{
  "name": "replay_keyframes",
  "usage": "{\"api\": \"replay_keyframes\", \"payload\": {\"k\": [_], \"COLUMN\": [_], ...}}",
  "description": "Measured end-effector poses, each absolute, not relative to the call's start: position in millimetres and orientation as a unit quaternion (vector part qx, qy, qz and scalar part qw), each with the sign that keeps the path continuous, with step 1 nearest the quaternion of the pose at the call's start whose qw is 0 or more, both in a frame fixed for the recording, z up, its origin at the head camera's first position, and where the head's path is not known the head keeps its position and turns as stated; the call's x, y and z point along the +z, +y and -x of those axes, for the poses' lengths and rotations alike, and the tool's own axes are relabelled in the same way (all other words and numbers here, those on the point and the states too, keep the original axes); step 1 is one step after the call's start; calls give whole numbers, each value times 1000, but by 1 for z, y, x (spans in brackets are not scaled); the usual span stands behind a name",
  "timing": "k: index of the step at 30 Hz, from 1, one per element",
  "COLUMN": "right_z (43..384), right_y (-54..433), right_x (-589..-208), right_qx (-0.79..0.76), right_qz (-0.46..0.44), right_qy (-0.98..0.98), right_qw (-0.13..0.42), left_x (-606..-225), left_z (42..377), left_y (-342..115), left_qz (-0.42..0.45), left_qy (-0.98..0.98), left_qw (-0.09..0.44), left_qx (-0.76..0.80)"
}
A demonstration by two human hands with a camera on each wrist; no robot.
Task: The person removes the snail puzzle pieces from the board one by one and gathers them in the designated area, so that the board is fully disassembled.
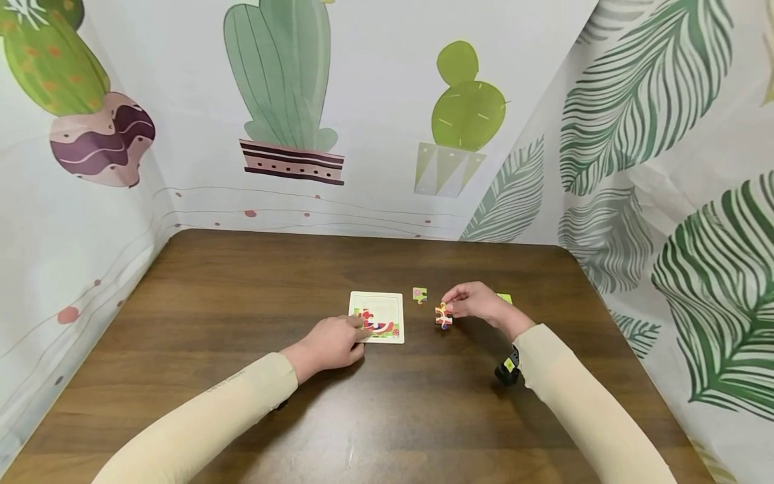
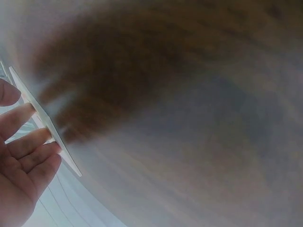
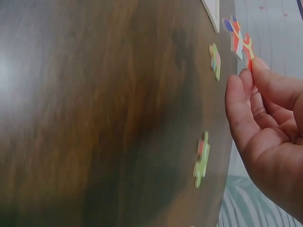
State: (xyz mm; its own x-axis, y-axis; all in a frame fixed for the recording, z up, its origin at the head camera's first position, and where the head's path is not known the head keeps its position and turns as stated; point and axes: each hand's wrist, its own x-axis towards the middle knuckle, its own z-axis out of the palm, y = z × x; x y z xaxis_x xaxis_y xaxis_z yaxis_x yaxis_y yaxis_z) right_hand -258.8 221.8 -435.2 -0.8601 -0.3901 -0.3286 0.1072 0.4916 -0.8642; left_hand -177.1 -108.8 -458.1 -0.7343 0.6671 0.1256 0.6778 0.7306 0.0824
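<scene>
Okay, so the left hand (image 1: 332, 343) sat at about 8 o'clock on the puzzle tray (image 1: 377, 301), fairly straight fingers resting over its lower-left part. It wasn't clutching anything from what I could see. Those fingers hid part of the picture, so I couldn't tell exactly which bits were filled in; the fitted pieces (image 1: 382, 328) that did show ran along the lower portion, with bare cream board toward 12 o'clock. The left wrist view didn't help much: the tray was nearly edge-on there, its printed side mostly out of sight, and everything else was a brown-grey blur.

The right hand (image 1: 478, 301) had a red-and-yellow puzzle piece (image 1: 444, 316) pinched by one end between thumb and index finger, at 3 o'clock from the tray and well apart from it. The fingertips covered that end.

A loose green-and-pink piece (image 1: 419, 294) lay on the table (image 1: 254, 282) at roughly 2 o'clock from the tray, near it. Another green piece (image 3: 201, 161) was farther out past the right hand; in the head view the wrist blocked most of it. The right wrist view only caught a cut-off corner of the tray near 12 o'clock.
</scene>
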Motion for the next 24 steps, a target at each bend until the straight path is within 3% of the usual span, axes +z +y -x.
{"api": "replay_keyframes", "payload": {"k": [24], "right_z": [261], "right_y": [259], "right_x": [-441], "right_qx": [-461], "right_qz": [54], "right_qy": [847], "right_qw": [261], "left_x": [-459], "left_z": [177], "left_y": [-109], "left_qz": [357], "left_qy": [-931], "left_qw": [45], "left_qx": [-60]}}
